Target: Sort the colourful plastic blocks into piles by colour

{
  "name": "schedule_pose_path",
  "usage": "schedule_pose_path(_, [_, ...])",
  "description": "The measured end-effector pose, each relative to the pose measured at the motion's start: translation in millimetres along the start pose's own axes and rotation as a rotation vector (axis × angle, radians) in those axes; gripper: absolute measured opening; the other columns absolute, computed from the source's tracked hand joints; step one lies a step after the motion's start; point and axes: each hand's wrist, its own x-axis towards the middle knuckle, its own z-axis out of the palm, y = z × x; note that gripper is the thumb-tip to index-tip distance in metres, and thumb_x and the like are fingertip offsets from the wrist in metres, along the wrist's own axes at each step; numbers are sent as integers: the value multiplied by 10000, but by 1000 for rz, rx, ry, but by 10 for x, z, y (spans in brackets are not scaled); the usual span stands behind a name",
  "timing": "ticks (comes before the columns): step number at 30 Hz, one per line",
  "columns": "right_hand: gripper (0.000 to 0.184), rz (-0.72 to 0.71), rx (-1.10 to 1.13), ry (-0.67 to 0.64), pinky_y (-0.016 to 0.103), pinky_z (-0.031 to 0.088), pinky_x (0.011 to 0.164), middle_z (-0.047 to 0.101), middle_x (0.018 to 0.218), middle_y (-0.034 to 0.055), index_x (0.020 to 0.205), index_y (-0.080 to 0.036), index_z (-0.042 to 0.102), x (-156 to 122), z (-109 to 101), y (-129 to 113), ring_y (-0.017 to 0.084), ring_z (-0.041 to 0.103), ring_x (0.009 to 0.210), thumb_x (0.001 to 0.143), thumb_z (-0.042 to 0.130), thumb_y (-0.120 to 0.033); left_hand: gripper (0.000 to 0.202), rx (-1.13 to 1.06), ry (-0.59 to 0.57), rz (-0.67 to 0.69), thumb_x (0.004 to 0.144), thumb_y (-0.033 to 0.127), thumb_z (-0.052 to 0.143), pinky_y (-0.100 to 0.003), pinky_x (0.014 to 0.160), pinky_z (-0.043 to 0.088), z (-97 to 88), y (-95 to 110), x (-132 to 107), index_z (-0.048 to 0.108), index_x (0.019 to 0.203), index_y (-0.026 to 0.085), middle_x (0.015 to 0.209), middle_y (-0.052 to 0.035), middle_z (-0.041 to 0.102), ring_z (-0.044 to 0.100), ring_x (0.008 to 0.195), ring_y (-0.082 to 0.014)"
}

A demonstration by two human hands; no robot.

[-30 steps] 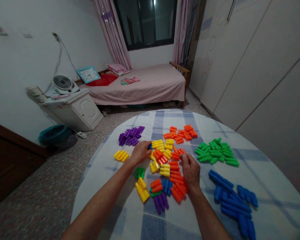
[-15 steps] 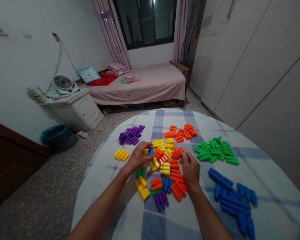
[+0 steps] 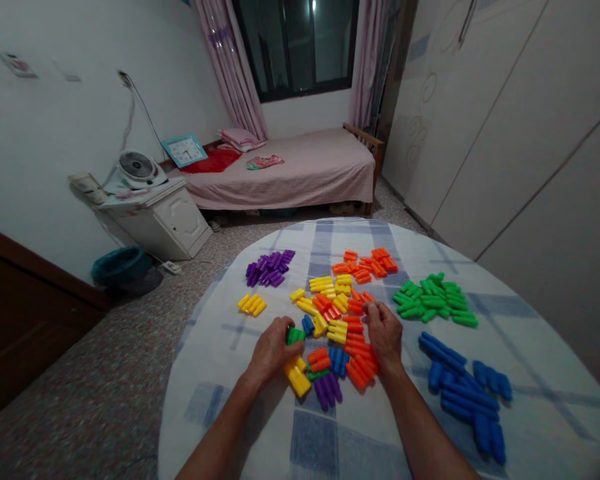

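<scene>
The left hand (image 3: 271, 350) I guide remotely pinches the green block (image 3: 295, 335) between thumb and fingers, beside the yellow block (image 3: 299, 381) on the surface (image 3: 370, 440). It looks light, stiff, slightly slick: best held across its sides. Whether my right hand (image 3: 385, 333) pinches the orange block (image 3: 355, 307), I can't tell.

- Shows left forearm (image 3: 230, 415), bare as far as visible, slim at wrist, broadening toward lower edge.
- Shows right forearm (image 3: 421, 427), likewise bare, similar taper.
- Ends in left grip (image 3: 271, 348) and right grip (image 3: 386, 335), ungloved.
- Too small for nail detail.
</scene>
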Motion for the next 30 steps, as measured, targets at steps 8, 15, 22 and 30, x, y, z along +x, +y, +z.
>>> schedule_pose_path(8, [323, -288, -3, -4, 295, 453, 750, 670, 904, 78, 857, -174, 649, -132, -76, -398, 187, 600, 845, 839, 415, -396, 227, -439, 164, -2, 712, 334, 593, -239, 589, 388, -93, 260, -31, 533, 881, 196, 688, 36, 528, 504, 627, -120])
schedule_pose_path(15, [287, -210, 252, -611, 269, 500, 684, 667, 909, 8, 1025, -218, 628, -462, -19, -917, 159, 621, 804, 814, 496, -362, 307, -894, 95, 88, 691, 386, 658, -234, 606, 469, -23, 568, 20, 564, 883, 166, 729, 14, 598, 565, 643, -113])
schedule_pose_path(22, [370, -177, 43, -346, 257, 453, 574, 633, 737, 0, 981, -176, 622, -173, -337, -781, 155, 585, 654, 777, 508, -463, 413, -963, 181, 138, 718, 314, 627, -315, 795, 520, -48, 594, 110, 585, 1095, 150, 1002, -82, 662, 634, 895, -174])
schedule_pose_path(30, [381, -201, -708, -27, 336, 431, 676, 678, 845, 93, 954, -172, 656, 610, -1143, -39, 239, 605, 750, 729, 533, -453, 248, -731, 582, -186, 732, 235, 492, -337, 818, 511, -28, -154, 393, 629, 913, 136, 908, -68, 675, 630, 881, -181])
